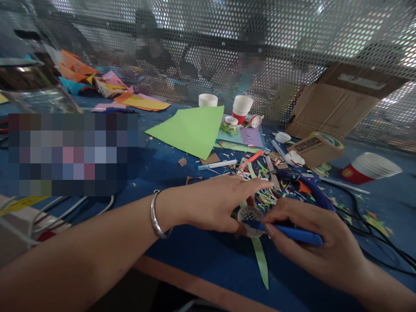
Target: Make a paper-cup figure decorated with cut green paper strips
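Note:
My left hand, with a silver bangle at the wrist, steadies a small white paper cup base between thumb and fingers. Dark crosshatched lines cover part of that round face. In my right hand is a blue marker, gripped near its front end, which points at the cup base. Whether the tip touches the surface I cannot tell. A narrow green paper strip sticks out from under the cup base toward me. Paper scraps lie just beyond both hands.
Beyond lie a green paper sheet, a capped marker, and an orange marker. Stacked paper cups stand behind; another cup stack is at right, near black cables. Cardboard leans against a perforated metal screen.

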{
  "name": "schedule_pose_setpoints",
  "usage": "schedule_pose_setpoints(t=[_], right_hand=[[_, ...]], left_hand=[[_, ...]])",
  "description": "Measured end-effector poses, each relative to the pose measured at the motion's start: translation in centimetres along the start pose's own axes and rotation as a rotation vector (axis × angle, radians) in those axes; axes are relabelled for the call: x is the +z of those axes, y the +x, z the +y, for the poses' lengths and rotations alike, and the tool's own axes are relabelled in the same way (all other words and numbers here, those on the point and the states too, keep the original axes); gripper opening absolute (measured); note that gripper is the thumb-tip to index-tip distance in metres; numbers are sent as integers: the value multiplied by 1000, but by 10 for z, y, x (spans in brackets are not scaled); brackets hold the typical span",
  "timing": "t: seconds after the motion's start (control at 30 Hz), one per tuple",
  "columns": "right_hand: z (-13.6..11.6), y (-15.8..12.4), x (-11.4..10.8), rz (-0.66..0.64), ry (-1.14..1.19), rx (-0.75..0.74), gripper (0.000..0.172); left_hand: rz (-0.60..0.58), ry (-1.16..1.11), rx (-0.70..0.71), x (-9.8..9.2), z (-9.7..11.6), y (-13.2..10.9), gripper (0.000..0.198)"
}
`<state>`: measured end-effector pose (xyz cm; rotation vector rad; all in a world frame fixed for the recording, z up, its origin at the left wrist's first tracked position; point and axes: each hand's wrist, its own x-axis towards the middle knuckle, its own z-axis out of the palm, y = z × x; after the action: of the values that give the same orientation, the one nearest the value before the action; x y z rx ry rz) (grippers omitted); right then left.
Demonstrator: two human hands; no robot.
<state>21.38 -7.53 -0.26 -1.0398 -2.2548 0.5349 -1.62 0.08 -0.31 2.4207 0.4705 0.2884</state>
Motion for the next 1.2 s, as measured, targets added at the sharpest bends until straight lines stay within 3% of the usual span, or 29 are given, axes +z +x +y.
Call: schedule_pose_setpoints(t=[1.2], right_hand=[[1,3,4,36,8,27,9]], left_hand=[[5,37,45,1,-2,-1,94]])
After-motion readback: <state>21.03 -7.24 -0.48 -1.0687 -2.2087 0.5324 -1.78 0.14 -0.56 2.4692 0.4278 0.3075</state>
